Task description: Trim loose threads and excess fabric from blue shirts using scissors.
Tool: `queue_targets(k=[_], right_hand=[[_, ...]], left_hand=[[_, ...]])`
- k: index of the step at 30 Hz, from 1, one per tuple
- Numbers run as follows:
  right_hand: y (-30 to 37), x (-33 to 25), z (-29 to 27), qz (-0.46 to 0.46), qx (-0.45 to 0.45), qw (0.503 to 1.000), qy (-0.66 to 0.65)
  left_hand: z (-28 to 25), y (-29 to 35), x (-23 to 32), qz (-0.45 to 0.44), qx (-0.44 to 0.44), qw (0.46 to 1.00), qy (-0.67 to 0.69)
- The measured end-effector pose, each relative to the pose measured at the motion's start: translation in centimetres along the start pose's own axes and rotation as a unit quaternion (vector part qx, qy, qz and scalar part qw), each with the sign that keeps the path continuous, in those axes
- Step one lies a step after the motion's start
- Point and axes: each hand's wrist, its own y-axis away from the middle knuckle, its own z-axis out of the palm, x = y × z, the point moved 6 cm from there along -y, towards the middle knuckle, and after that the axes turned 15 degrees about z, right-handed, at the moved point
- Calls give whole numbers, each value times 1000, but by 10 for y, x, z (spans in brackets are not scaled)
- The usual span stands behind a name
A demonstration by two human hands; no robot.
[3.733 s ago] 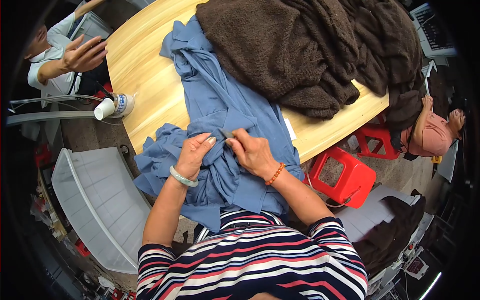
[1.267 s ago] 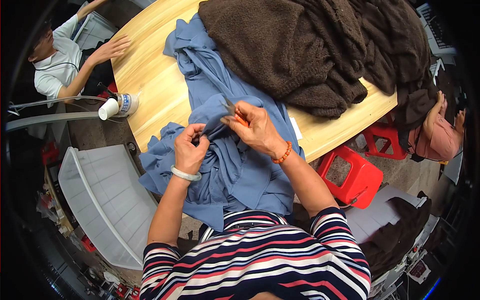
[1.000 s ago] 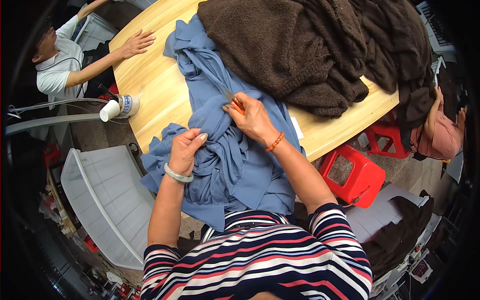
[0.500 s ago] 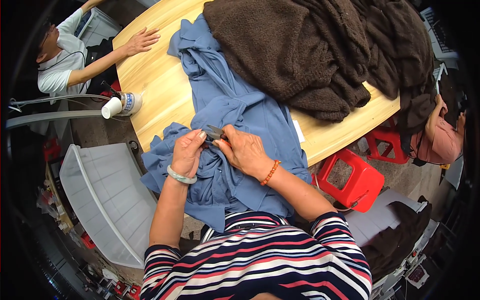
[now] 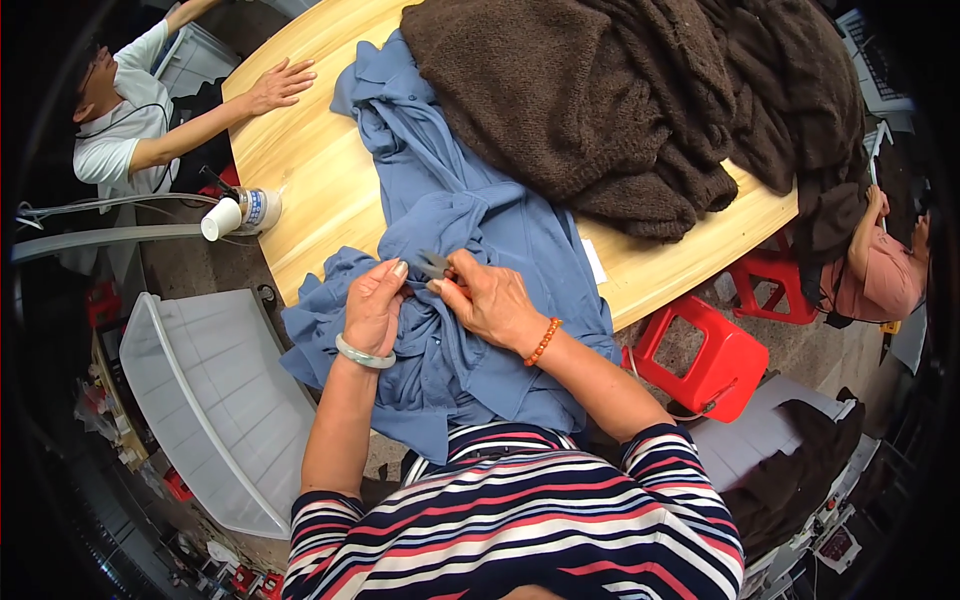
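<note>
The right hand (image 5: 495, 305), closed around snips (image 5: 434, 264), has come down beside the left hand (image 5: 373, 310), which pinches the blue shirt (image 5: 450, 360). The snips now sit near those fingertips (image 5: 400, 268).

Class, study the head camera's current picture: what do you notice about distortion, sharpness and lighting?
Head view: fisheye distortion seems to bow the white plastic bin, with black corners; head view: the thread snips look slightly blurred, folds in the blue shirt clearer; head view: light is fairly even over the wooden tabletop, while the brown knit fabric has folds sinking into shadow.
</note>
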Motion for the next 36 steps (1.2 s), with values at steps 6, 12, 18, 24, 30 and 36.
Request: queue_targets(k=[6,12,18,24,30,36], right_hand=[[-5,-5,3,-21,-6,998,55],[-4,2,-1,6,14,1000,22],[-1,-5,1,-13,16,999,27],[-9,18,-9,50,56,997,-36],[-3,83,-59,160,125,958,-201],[9,79,-66,142,102,965,-194]], left_hand=[[-1,-1,-1,-6,-4,1000,-18],[-5,-1,-3,-4,6,1000,-17],[0,0,-1,-8,15,1000,-24],[-6,1,-7,6,-30,998,-54],[91,26,25,215,-337,690,-603],[80,-13,-6,182,-375,697,-583]])
